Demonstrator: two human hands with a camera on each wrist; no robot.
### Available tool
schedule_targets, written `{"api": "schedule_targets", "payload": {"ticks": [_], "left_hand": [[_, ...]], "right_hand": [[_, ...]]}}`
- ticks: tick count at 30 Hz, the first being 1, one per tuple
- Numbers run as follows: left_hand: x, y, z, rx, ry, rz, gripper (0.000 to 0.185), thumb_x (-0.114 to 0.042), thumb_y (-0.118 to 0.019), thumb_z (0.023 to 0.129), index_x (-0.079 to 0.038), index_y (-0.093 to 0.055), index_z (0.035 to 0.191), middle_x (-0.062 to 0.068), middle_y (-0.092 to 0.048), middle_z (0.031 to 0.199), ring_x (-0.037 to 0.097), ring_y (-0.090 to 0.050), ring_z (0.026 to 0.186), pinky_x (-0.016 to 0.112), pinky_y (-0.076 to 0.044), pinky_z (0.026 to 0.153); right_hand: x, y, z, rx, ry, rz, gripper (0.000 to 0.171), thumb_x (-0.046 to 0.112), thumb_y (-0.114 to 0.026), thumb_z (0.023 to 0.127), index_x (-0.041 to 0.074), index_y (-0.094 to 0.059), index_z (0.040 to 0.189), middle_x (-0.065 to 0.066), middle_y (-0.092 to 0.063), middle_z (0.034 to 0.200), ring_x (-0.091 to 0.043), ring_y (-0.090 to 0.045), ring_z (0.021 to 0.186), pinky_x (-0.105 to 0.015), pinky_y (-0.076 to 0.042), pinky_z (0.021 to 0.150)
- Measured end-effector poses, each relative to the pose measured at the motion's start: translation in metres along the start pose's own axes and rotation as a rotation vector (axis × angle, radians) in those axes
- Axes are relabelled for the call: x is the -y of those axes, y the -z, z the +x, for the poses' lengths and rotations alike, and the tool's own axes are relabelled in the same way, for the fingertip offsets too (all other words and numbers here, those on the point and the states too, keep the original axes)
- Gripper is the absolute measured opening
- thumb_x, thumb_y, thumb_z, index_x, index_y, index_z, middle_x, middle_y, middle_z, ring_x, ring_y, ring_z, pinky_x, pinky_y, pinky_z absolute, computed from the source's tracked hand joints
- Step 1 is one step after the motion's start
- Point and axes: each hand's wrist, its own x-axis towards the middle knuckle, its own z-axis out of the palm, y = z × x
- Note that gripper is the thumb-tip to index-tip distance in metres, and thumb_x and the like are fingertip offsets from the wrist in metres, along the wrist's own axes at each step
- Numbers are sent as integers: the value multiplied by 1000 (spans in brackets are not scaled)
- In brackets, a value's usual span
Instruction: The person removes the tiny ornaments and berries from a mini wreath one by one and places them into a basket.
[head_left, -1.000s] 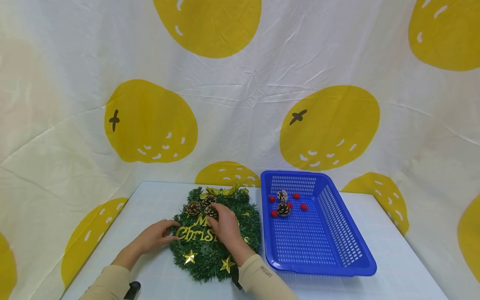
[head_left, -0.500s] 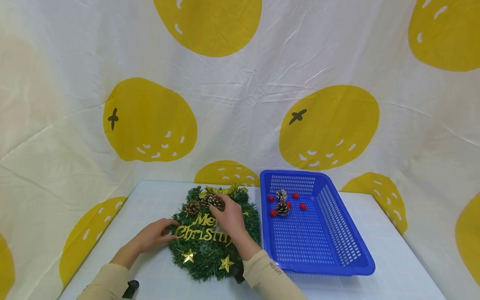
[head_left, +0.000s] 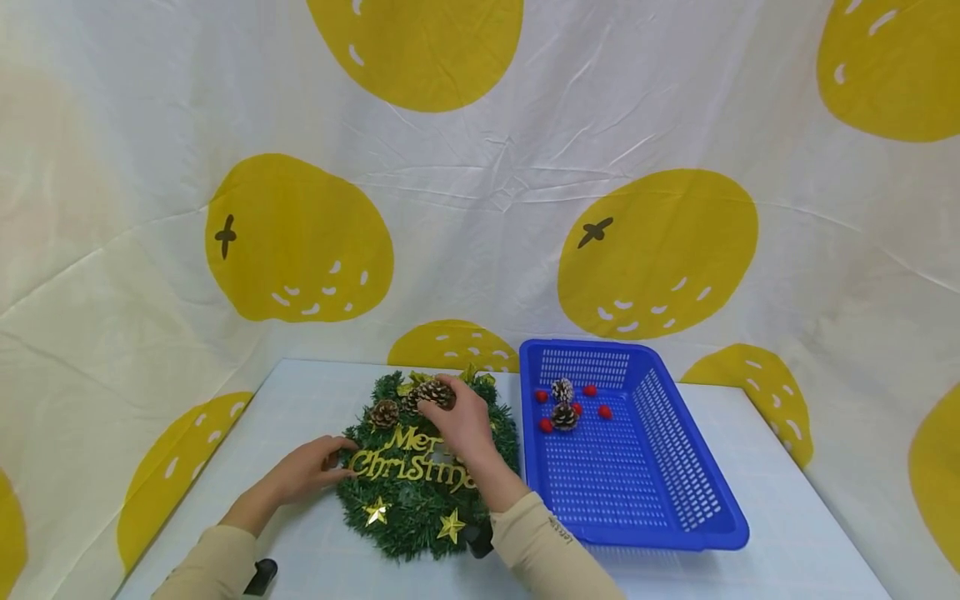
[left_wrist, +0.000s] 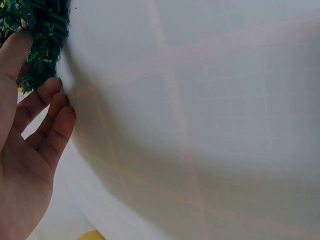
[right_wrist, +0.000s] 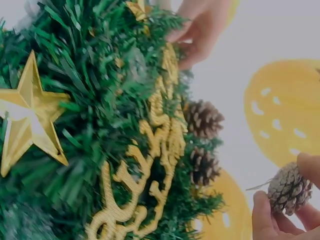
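A pinecone with a thin wire is held over the far part of the green wreath, pinched between the thumb and fingers of the right hand. The left hand touches the wreath's left edge, thumb and fingers spread apart. Gold lettering crosses the wreath, with two gold stars nearer. To the right, a blue basket holds two pinecones and red pieces on the table.

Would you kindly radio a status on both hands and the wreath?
Left hand gripping wreath at edge. Right hand pinching pinecone over wreath. Two other pinecones close, maybe crowding.
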Motion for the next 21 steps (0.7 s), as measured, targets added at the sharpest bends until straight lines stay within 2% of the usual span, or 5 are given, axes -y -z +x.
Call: {"api": "schedule_targets", "payload": {"ticks": [4, 9, 16, 21], "left_hand": [[0, 0, 0, 2, 6, 1, 42, -32, -72, 89, -5, -63, 121, -6, -49, 82, 3, -40, 67, 26, -37, 59], [2, -1, 0, 1, 9, 2, 42, -33, -72, 89, -6, -63, 121, -6, -49, 82, 4, -40, 67, 26, -37, 59], [3, -1, -1, -3, 0, 4, 42, -32, -72, 89, -6, -63, 121, -6, -50, 82, 3, -41, 67, 26, -37, 59], [3, -1, -1, -11, -6, 11, 42, -32, -72, 89, -6, -63, 120, -6, -50, 82, 3, -41, 68, 26, -38, 60]], "right_hand": [[2, 7, 3, -19, 30, -25, 50, 33, -70, 92, 16, -57, 137, -10, -62, 124, -23, -62, 96, -38, -50, 70], [6, 18, 7, -54, 74, -63, 47, 31, -71, 92, 15, -60, 134, -10, -64, 123, -27, -63, 98, -42, -52, 75], [13, 31, 15, -130, 116, -119, 46, 29, -73, 90, 11, -63, 131, -11, -70, 104, -27, -65, 89, -42, -52, 72], [15, 42, 23, -142, 108, -123, 46, 30, -72, 91, 11, -62, 132, -11, -70, 107, -25, -66, 88, -40, -53, 71]]}}
